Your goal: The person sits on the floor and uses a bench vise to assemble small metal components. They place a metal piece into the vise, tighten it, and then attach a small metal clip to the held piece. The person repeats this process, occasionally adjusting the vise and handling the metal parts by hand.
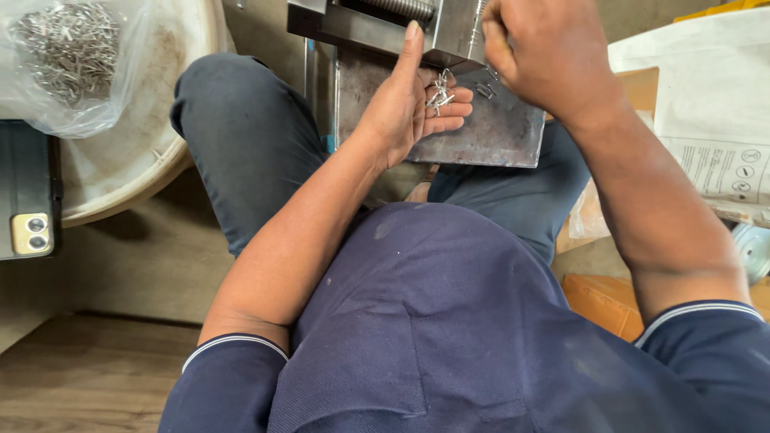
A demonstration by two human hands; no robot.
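Observation:
My left hand [409, 104] is cupped palm-up over a grey metal plate [497, 136] and holds a small pile of thin metal pins [439, 95]. Its thumb rests against the steel block of a small press [377, 24] at the top. My right hand [545, 52] is just to the right, fingers curled and pinched near the press block; whatever sits between its fingertips is hidden. A few loose pins [485, 90] lie on the plate below it.
A clear plastic bag of metal pins [72, 56] lies in a white bucket [160, 120] at the upper left. A phone in a dark case [28, 200] lies at the left edge. White sacks [706, 104] and cardboard [601, 301] sit on the right.

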